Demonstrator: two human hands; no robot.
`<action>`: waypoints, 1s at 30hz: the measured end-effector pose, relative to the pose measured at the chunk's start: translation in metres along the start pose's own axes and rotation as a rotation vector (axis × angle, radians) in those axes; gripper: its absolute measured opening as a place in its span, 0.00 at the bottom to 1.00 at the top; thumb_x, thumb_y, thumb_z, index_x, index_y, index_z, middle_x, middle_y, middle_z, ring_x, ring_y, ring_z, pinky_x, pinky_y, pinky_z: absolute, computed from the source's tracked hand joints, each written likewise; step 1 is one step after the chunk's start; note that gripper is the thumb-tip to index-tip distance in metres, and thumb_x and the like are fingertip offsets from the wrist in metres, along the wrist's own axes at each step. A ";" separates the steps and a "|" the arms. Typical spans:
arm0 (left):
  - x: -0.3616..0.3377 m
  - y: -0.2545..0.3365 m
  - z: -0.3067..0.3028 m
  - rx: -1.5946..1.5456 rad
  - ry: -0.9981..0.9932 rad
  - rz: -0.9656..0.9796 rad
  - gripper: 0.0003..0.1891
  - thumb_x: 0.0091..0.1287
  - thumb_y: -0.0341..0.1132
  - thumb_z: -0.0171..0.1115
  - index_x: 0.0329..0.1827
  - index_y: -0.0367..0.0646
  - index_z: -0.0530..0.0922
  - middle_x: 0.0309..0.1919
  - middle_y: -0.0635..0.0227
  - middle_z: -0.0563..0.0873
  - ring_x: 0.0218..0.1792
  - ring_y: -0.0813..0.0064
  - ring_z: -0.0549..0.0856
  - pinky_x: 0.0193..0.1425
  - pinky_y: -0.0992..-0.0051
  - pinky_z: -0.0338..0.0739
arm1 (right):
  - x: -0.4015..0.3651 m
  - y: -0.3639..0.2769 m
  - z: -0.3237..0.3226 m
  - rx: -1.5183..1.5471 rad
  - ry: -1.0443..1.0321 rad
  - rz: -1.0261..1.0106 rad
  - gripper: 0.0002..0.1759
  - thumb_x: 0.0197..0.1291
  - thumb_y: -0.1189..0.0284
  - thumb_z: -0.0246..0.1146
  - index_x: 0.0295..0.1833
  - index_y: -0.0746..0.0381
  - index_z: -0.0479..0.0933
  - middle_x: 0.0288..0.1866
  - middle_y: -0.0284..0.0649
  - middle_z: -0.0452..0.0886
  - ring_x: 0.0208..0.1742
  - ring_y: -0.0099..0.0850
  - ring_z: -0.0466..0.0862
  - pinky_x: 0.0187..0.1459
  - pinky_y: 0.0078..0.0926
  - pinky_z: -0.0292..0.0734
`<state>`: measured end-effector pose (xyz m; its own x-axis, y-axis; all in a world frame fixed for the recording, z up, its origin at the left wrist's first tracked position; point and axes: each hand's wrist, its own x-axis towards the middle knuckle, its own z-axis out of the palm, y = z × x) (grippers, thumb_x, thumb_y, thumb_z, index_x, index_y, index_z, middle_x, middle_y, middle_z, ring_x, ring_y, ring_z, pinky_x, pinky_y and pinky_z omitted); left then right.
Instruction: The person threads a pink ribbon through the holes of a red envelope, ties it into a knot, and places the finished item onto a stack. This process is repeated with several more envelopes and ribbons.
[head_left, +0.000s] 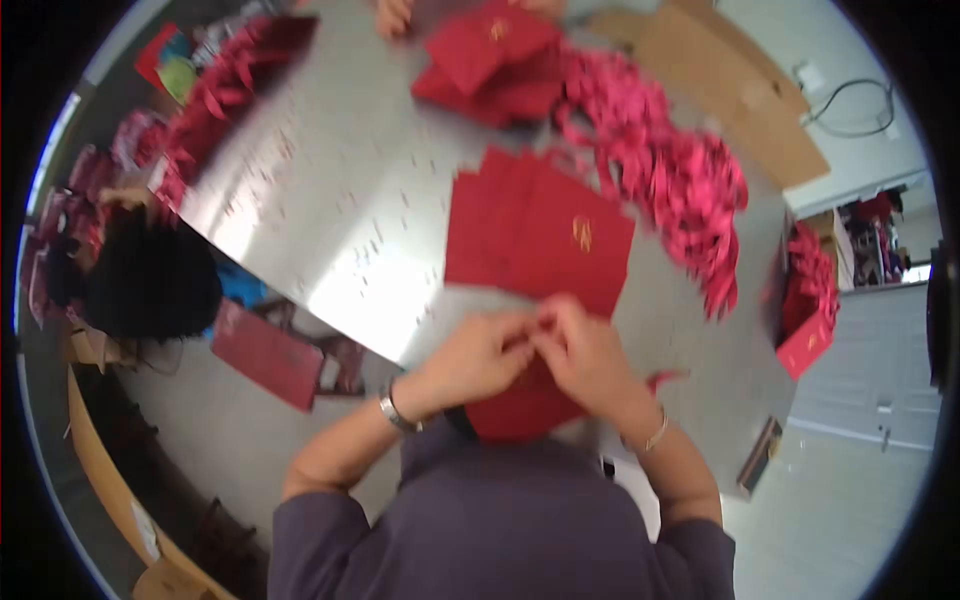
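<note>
Both hands meet over a red piece (525, 405) at the table's near edge. My left hand (480, 352), with a watch on its wrist, has its fingers pinched together at the fingertips of my right hand (580, 355), which is also pinched. What lies between the fingertips is too small and blurred to make out. Just beyond the hands, overlapping red sheets (540, 228) are fanned out, the top one bearing a gold mark. A long heap of pink-red ribbons (670, 165) lies to their right.
On the metal table (330, 210) are scattered small red bits. A red stack (495, 60) stands at the far side near another person's hand (394, 16). Cardboard (730, 90) lies far right, a ribbon-filled red box (805, 340) right. A red stool (265, 355) is at left.
</note>
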<state>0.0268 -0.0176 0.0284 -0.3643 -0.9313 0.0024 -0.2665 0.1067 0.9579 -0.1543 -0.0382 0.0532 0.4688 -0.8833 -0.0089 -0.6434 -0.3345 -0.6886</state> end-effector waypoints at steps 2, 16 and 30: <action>0.008 -0.005 -0.016 -0.168 -0.144 -0.105 0.13 0.69 0.30 0.53 0.52 0.37 0.80 0.43 0.60 0.88 0.45 0.69 0.86 0.53 0.71 0.77 | -0.003 -0.001 0.001 0.006 0.040 -0.032 0.11 0.63 0.69 0.63 0.45 0.62 0.73 0.35 0.50 0.84 0.36 0.49 0.85 0.36 0.43 0.80; 0.040 -0.017 -0.028 0.002 -0.448 0.067 0.09 0.69 0.30 0.60 0.49 0.40 0.83 0.37 0.68 0.89 0.39 0.72 0.87 0.46 0.72 0.80 | -0.014 0.008 0.007 0.040 0.119 -0.143 0.14 0.60 0.67 0.67 0.43 0.63 0.71 0.31 0.48 0.82 0.34 0.46 0.84 0.34 0.40 0.78; 0.019 -0.026 -0.048 0.414 0.404 -0.184 0.09 0.66 0.30 0.59 0.45 0.40 0.82 0.35 0.53 0.85 0.37 0.52 0.85 0.42 0.61 0.79 | -0.016 0.031 0.022 -0.036 0.021 -0.013 0.25 0.59 0.65 0.65 0.60 0.61 0.69 0.33 0.46 0.84 0.35 0.46 0.85 0.37 0.41 0.78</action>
<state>0.0702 -0.0547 0.0172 0.0670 -0.9972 0.0339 -0.6476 -0.0176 0.7618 -0.1678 -0.0273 0.0161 0.4643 -0.8855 0.0151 -0.6592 -0.3569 -0.6619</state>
